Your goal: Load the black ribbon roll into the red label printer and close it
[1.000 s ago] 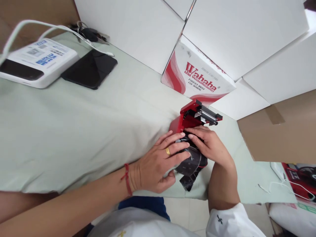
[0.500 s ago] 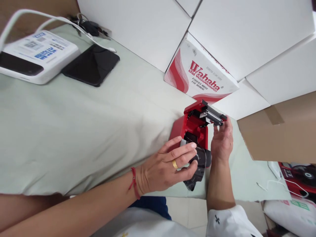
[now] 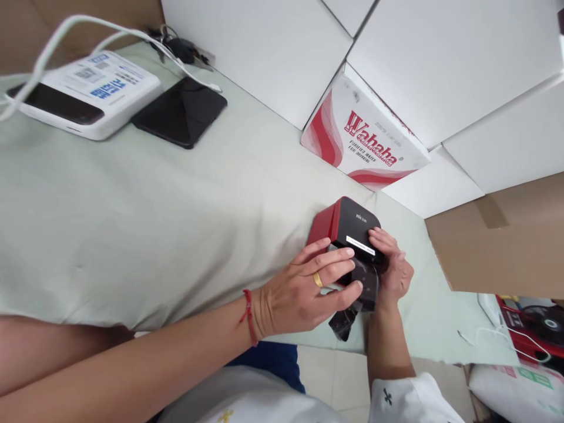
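Observation:
A small red and black printer stands near the table's front edge, its black lid down over the red body. A white label strip shows on the lid. My left hand holds the printer's near side, fingers spread across it, over a piece of glossy black plastic film. A crumpled end of film hangs below my thumb. On the right side, my right hand has its fingers over the lid's edge and grips there; its thumb is partly hidden. The inside of the printer is covered.
Behind the printer stands a red and white water carton against white boxes. A brown carton is at the right. On the left lie a black phone, a white device with a cable, and keys.
My right hand has swung the printer's lid down from raised to lowered, hiding the red inside and the roller. My left hand stays at the near side of the printer.

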The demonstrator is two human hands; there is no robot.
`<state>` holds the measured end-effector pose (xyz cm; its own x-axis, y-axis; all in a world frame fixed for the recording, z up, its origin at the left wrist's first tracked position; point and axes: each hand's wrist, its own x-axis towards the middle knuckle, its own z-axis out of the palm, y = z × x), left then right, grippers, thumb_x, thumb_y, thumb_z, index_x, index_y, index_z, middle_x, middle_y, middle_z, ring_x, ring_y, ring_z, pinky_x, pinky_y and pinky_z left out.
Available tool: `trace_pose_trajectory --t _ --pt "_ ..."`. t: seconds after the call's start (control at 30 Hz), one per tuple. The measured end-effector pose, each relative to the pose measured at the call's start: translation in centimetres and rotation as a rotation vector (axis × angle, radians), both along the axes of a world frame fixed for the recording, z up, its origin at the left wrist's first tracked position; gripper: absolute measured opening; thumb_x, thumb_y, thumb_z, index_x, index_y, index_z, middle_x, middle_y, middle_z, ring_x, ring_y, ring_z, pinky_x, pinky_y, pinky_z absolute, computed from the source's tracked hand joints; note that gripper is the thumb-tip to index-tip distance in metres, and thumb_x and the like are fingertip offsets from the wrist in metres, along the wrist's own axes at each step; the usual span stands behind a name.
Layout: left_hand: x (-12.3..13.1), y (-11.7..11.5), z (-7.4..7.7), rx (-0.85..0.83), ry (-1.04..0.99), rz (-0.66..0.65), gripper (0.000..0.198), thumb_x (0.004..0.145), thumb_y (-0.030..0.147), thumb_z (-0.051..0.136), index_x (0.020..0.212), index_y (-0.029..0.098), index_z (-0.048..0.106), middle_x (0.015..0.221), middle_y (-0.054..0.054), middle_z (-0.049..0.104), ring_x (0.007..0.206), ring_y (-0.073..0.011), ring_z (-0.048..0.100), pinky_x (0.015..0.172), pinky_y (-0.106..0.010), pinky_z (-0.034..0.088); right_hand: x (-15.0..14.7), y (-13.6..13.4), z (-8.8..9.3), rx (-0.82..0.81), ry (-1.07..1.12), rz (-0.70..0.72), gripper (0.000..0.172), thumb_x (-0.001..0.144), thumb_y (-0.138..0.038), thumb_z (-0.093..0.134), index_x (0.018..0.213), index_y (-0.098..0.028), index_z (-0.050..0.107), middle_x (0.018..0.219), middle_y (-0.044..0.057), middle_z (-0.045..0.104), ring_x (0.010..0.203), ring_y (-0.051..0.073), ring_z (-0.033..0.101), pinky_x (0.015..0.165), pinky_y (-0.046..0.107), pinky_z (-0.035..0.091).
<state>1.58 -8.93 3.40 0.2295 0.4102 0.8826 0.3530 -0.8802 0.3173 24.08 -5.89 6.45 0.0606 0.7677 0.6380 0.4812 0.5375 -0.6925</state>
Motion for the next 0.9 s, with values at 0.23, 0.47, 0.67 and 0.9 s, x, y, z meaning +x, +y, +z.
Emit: trace_pose_trajectory --t 0.23,0.47,0.67,0.9 --pt "-1.6 2.2 -0.2 -0.181 0.039 -0.107 0.065 0.089 0.008 0.048 0.153 0.017 0.046 0.154 -0.014 0.064 0.154 -0.0263 0.051 0.136 -0.055 0.023 -0.2 0.0 -0.1 -0.044 0.086 0.014 0.053 0.112 -0.050 0.044 0.092 -0.027 0.088 0.102 0.005 0.086 0.114 0.027 0.075 0.116 0.059 0.045" --pt "-2.0 2.6 0.5 -0.289 0.060 -0.163 0.080 0.082 0.004 0.047 0.160 0.015 0.036 0.156 -0.015 0.063 0.153 -0.0263 0.053 0.122 -0.046 0.046 -0.6 -0.3 0.3 -0.082 0.104 -0.042 0.048 0.109 -0.050 0.051 0.087 -0.028 0.087 0.098 0.005 0.086 0.110 0.027 0.076 0.114 0.059 0.048" --pt "-2.2 2.6 0.7 -0.316 0.057 -0.159 0.082 0.078 0.003 0.048 0.159 0.015 0.037 0.149 -0.014 0.068 0.147 -0.0267 0.059 0.116 -0.044 0.053 -0.5 -0.6 0.0 -0.109 0.082 -0.013 0.043 0.111 -0.039 0.051 0.092 -0.029 0.088 0.101 0.004 0.085 0.114 0.025 0.074 0.112 0.055 0.050" --pt "-2.4 3.0 -0.1 -0.234 -0.048 -0.231 0.061 0.085 0.000 0.047 0.143 0.018 0.054 0.140 -0.015 0.071 0.143 -0.0267 0.061 0.117 -0.049 0.057 -1.2 -1.1 0.4 -0.097 0.089 -0.054 0.043 0.111 -0.037 0.050 0.093 -0.028 0.088 0.104 0.004 0.085 0.116 0.026 0.074 0.113 0.056 0.049"
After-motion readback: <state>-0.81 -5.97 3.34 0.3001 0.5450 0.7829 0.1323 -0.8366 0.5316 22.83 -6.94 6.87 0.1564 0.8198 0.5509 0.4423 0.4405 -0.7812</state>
